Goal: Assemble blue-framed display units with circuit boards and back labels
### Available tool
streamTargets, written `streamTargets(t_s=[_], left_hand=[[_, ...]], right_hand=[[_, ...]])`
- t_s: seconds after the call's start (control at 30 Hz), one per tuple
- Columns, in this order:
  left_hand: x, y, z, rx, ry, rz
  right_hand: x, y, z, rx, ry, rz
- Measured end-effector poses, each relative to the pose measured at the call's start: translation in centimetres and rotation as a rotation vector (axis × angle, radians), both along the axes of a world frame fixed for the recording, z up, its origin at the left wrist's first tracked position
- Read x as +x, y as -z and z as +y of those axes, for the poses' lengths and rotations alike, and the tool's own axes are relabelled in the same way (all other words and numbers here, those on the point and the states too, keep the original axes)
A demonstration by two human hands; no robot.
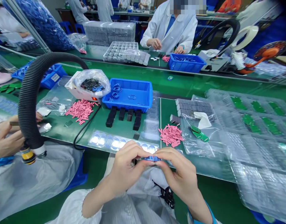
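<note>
A small blue plastic part point(152, 158) is pinched between my two hands just off the table's front edge. Fingers and thumb of my left hand point(130, 165) close on its left end, and those of my right hand point(178, 169) on its right end. Directly beyond lies a clear strip with round film pieces point(115, 142). A pile of pink strips point(171, 135) sits beyond my right hand. Farther off, a blue bin point(143, 93) holds several blue parts, with stacks of black pieces point(121, 114) along its front. The fingers partly hide the held part.
A black flexible hose point(28, 93) arches at the left, near a co-worker's hands point(7, 140). Clear trays with green boards point(257, 124) cover the right side. Another bag of dark parts point(92, 84) stands behind. A person in white point(171, 28) sits opposite.
</note>
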State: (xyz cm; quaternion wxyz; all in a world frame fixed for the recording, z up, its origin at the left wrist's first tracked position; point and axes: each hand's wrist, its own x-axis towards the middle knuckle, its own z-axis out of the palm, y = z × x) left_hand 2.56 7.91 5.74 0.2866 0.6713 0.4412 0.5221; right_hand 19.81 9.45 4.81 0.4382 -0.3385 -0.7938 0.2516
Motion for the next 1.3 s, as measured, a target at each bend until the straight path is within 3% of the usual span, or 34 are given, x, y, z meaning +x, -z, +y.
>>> streamTargets(t_s=[0.13, 0.23, 0.37, 0.43, 0.53, 0.7, 0.83, 0.97, 1.1, 1.3], left_hand=[[-0.4, 0.6, -0.1, -0.082, 0.082, 0.074], [-0.4, 0.8, -0.2, -0.136, 0.056, 0.184], [0.3, 0.9, -0.4, -0.066, -0.059, 0.192], [0.7, 1.0, -0.4, -0.026, -0.103, 0.161], [1.0, 1.3, -0.7, -0.009, -0.134, 0.110], [1.3, 2.0, -1.0, -0.042, -0.120, 0.045], [1.4, 2.4, -1.0, -0.073, -0.118, 0.001], [1.1, 2.6, -1.0, -0.183, -0.166, -0.047], [0.9, 2.4, -1.1, -0.329, -0.146, -0.101], [0.5, 2.2, -1.1, -0.413, -0.027, -0.132]], right_hand=[[1.1, -0.5, 0.7, 0.033, -0.103, -0.183], [1.1, -0.4, 1.0, 0.030, -0.116, -0.275], [-0.5, 0.6, 0.3, 0.027, 0.134, -0.084], [-1.3, 1.0, -0.2, -0.039, 0.288, 0.031], [-1.8, 1.0, -0.7, -0.187, 0.379, 0.149], [-1.4, 0.8, -0.7, -0.445, 0.350, 0.243], [-1.0, 1.2, -0.5, -0.523, 0.334, 0.317], [-0.3, 1.4, -0.2, -0.601, 0.206, 0.337], [0.6, 1.1, 0.1, -0.622, 0.070, 0.254], [1.5, 0.6, -0.1, -0.516, 0.056, 0.109]])
